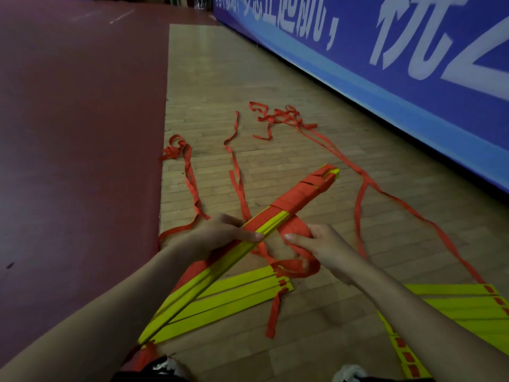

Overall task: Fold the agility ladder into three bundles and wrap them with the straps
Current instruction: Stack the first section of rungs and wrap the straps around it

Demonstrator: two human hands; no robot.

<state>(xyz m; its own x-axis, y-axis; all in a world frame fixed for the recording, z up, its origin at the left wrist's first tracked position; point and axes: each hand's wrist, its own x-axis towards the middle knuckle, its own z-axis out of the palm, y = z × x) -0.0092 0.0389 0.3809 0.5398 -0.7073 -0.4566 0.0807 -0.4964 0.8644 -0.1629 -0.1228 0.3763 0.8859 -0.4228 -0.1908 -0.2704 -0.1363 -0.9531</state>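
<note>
**One bundle half-bound, two stacks waiting on the floor**

The left hand [220, 235] gripped the held bundle [297, 198] at its middle, fingers curled over the yellow rungs. It was raised off the wooden floor [275, 78], with its far half already wound in red. The right hand [327, 246] clasped the red strap [294, 230] just beside the bundle, thumb and fingers closed around a loop of it.

The flat rungs looked light and stiff, probably plastic, and apt to slide against each other unless clamped across the whole stack. The strap was soft, limp webbing that would need steady tension to lie flat. The best hold seemed to be mid-bundle, next to the last turn.

There were three groups of rungs: the one in hand, a fanned stack [242, 290] beneath it, and another stack [462, 307] to the right. Loose strap tails [363, 194] trailed across the floor. They numbered perhaps four or five, too tangled to count surely.
</note>
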